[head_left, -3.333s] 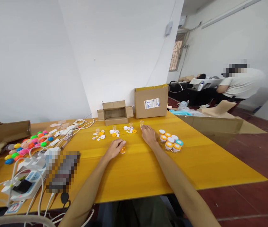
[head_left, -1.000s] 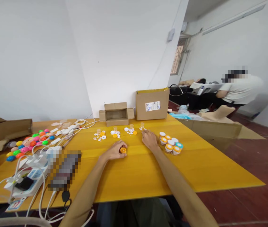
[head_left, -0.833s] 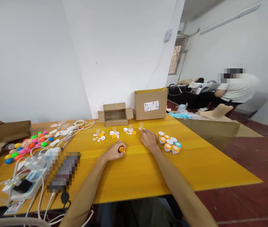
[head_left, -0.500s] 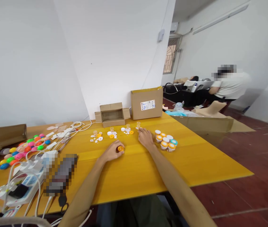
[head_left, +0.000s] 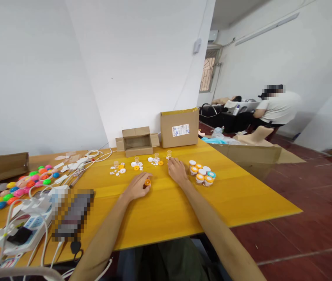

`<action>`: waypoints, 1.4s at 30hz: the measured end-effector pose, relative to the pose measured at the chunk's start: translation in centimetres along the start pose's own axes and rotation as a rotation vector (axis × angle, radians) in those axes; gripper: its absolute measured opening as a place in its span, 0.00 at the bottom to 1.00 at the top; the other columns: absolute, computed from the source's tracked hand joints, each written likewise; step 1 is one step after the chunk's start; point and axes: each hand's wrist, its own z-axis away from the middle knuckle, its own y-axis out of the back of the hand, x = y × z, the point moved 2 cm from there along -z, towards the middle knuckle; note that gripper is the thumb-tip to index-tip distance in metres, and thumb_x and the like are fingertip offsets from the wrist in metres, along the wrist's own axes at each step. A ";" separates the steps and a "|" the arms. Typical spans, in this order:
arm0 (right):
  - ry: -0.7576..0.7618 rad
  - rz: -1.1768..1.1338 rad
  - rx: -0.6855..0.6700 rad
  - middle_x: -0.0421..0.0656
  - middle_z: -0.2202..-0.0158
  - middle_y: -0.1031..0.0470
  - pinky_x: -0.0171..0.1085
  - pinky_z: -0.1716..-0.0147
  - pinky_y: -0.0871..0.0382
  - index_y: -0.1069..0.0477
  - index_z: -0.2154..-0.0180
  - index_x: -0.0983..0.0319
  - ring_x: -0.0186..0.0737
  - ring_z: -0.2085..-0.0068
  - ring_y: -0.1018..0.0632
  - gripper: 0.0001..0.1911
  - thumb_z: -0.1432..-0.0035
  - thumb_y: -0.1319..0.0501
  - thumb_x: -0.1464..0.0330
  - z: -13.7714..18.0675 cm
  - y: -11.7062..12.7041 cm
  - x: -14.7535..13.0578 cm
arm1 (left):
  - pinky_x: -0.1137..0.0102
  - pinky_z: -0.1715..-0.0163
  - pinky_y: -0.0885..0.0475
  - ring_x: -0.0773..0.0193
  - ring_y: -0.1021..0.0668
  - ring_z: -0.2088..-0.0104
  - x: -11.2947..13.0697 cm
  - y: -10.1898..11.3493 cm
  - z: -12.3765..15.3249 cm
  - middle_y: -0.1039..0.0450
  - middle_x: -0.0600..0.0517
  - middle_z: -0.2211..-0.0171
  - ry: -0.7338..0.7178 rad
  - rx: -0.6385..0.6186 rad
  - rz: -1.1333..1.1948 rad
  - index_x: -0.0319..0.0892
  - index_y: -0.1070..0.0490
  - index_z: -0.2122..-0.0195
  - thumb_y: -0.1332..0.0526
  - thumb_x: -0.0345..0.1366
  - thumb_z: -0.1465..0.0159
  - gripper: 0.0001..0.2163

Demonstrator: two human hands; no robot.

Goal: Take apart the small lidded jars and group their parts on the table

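My left hand (head_left: pixel 137 186) is curled around an orange cap (head_left: pixel 147 182), whose hollow side shows between thumb and fingers. Farther right, my right hand (head_left: pixel 177 170) rests low over the table, fingers bent together at a few small white pieces beside a clear little cup (head_left: pixel 169 153). Its fingertips are too small to show what they pinch. Along the table beyond my hands lie more groups of parts: clear cups (head_left: pixel 116 164), orange rings (head_left: pixel 136 168), white caps (head_left: pixel 122 171) and small white discs. Right of my right hand stand several clear jars with orange, white and teal lids (head_left: pixel 200 177).
An open cardboard box (head_left: pixel 138 145) and a closed carton (head_left: pixel 179 128) stand at the wall. Colourful plastic balls (head_left: pixel 19 191), a power strip (head_left: pixel 34 224), cables and a phone (head_left: pixel 73 214) cover the left side. A person (head_left: pixel 279 107) sits in the background right.
The view has shifted slightly. My left hand still holds the orange cap, turned a little, and my right hand stays at the small white pieces.
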 end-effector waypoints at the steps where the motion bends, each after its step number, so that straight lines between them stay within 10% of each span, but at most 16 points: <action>1: 0.015 -0.003 0.017 0.53 0.47 0.26 0.42 0.52 0.36 0.26 0.50 0.62 0.48 0.48 0.28 0.19 0.36 0.51 0.75 0.1 -0.1 0.0 | 0.63 0.49 0.31 0.56 0.25 0.58 0.0 0.0 0.0 0.26 0.49 0.60 -0.004 0.001 -0.006 0.48 0.31 0.50 0.44 0.29 0.42 0.18; 17: 0.258 -0.215 0.021 0.46 0.63 0.24 0.35 0.60 0.30 0.27 0.63 0.60 0.41 0.59 0.23 0.12 0.34 0.49 0.72 2.7 0.6 -2.8 | 0.64 0.47 0.31 0.57 0.25 0.54 0.3 -0.5 0.0 0.26 0.48 0.54 0.007 0.007 0.043 0.47 0.36 0.43 0.42 0.29 0.43 0.25; 27: 0.591 -0.590 0.078 0.46 0.55 0.24 0.38 0.55 0.28 0.27 0.54 0.57 0.41 0.54 0.23 0.17 0.37 0.48 0.77 4.2 1.2 -4.7 | 0.62 0.48 0.29 0.56 0.24 0.53 -0.9 -1.3 -0.2 0.26 0.47 0.54 0.010 0.054 0.175 0.45 0.37 0.44 0.40 0.31 0.41 0.23; 42: 0.372 -0.895 -0.086 0.43 0.60 0.21 0.38 0.57 0.28 0.21 0.61 0.56 0.40 0.59 0.22 0.14 0.39 0.45 0.74 3.4 0.9 -4.5 | 0.62 0.49 0.29 0.59 0.23 0.56 -1.7 -1.6 -0.4 0.24 0.48 0.57 0.038 0.077 0.295 0.44 0.34 0.45 0.37 0.32 0.41 0.21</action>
